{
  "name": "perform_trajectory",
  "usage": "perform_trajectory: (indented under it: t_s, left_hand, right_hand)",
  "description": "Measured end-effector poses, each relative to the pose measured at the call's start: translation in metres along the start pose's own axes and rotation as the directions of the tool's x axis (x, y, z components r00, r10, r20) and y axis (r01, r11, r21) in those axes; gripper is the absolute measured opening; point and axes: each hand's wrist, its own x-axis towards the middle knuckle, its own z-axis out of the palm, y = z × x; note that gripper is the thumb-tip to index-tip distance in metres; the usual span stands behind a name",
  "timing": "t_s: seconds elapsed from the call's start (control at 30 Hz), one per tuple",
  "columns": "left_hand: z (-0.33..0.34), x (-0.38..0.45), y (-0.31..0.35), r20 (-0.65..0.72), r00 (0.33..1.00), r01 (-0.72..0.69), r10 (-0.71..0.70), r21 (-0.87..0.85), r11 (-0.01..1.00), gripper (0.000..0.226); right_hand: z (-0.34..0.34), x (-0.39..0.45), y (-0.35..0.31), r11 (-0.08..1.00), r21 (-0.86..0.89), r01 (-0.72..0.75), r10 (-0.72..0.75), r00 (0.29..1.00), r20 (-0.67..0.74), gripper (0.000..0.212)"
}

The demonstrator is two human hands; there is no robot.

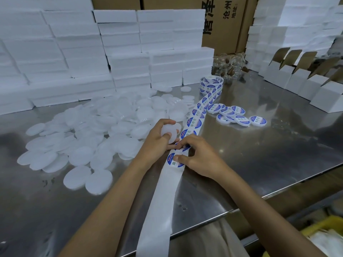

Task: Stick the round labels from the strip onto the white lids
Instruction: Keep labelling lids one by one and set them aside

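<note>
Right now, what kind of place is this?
Probably a packing workshop. White lids are heaped on a metal table, a roll of round labels runs across it, and white boxes are stacked behind.

Black Chinese print "沧州" and "地址" on a cardboard carton (230, 13), round labels' (194, 122) characters too blurred to read

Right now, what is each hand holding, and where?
Left hand grips a plain round white plastic lid by its rim. Right hand pinches a round blue-and-white label at its edge.
</note>
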Motion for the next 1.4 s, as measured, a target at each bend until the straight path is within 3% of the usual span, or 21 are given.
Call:
perform_trajectory:
  t_s: [0.27, 0.4, 0.6, 1.03, 1.2, 1.4]
  left_hand:
    - [-0.001, 0.002, -0.002, 0.0, 1.0, -0.017, 0.018, 0.083, 0.996, 0.039]
    - [-0.001, 0.001, -0.002, -0.001, 1.0, -0.012, 0.012, 0.035, 0.999, 0.042]
    - [-0.002, 0.003, -0.005, -0.013, 1.0, 0.005, -0.004, 0.009, 1.0, 0.042]
    - [-0.003, 0.001, -0.002, -0.02, 1.0, 0.023, -0.023, -0.009, 1.0, 0.043]
    - [-0.003, 0.001, -0.002, -0.029, 0.999, 0.035, -0.035, -0.006, 0.999, 0.043]
    - [-0.004, 0.001, -0.001, -0.029, 0.998, 0.048, -0.048, 0.006, 0.999, 0.044]
  right_hand:
    - [0.006, -0.003, 0.001, 0.999, -0.016, 0.027, -0.028, 0.997, -0.065, 0.022]
    - [0.006, -0.002, 0.001, 1.0, -0.011, 0.029, -0.03, 0.996, -0.088, 0.016]
    - [0.006, -0.004, 0.0, 0.993, -0.104, 0.048, -0.053, 0.998, -0.044, 0.024]
    - [0.009, 0.003, -0.011, 0.975, -0.21, -0.075, 0.076, 0.997, -0.001, 0.011]
    - [0.015, 0.003, -0.012, 0.983, -0.14, -0.12, 0.117, 0.993, -0.032, 0.017]
    - [0.018, -0.003, -0.013, 0.998, -0.06, -0.024, 0.017, 0.993, -0.117, 0.025]
